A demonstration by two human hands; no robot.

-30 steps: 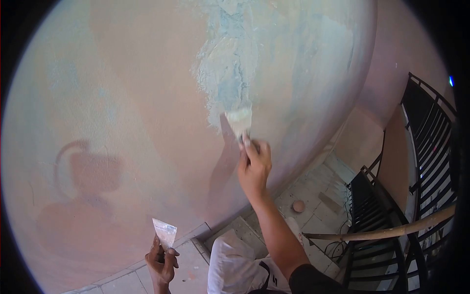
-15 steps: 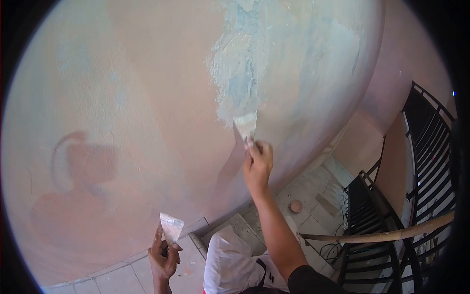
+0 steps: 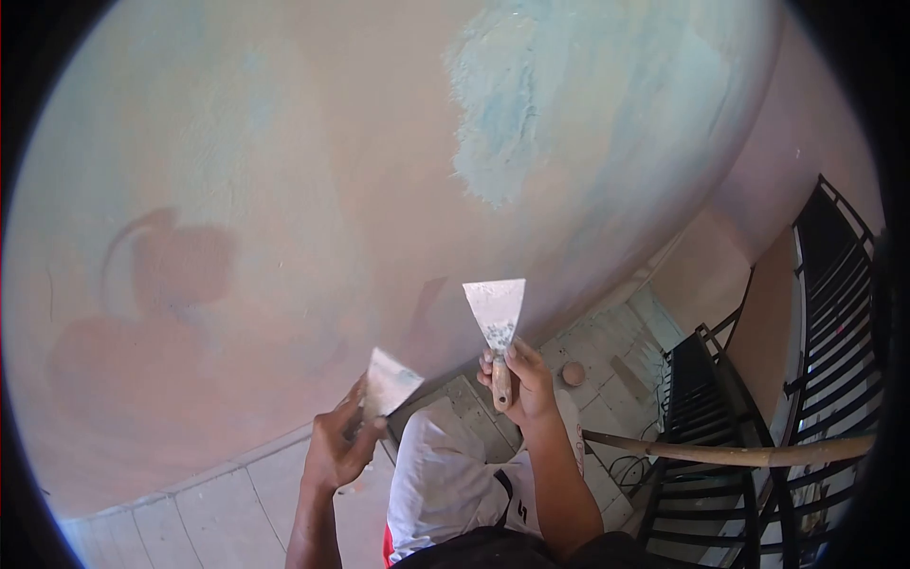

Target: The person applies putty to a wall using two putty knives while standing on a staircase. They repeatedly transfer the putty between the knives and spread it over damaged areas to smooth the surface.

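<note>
My right hand (image 3: 524, 379) grips the wooden handle of a putty knife (image 3: 496, 316), blade up and off the wall, with traces of filler on it. My left hand (image 3: 339, 446) holds a second, smaller putty knife (image 3: 390, 382) close to the left of the first; the two blades are apart. Above them a patch of pale bluish-white filler (image 3: 502, 123) covers part of the pinkish wall (image 3: 284, 190).
A dark shadow of a head and shoulders lies on the wall at left. Below are tiled floor (image 3: 218, 522), a black metal stair railing (image 3: 758, 398) at right, a wooden pole (image 3: 730, 453) crossing it, and a small round object (image 3: 573, 374) on the floor.
My right hand pulled the knife down off the filler patch and away from the wall. My left hand rose and moved right, bringing its knife near the other.
</note>
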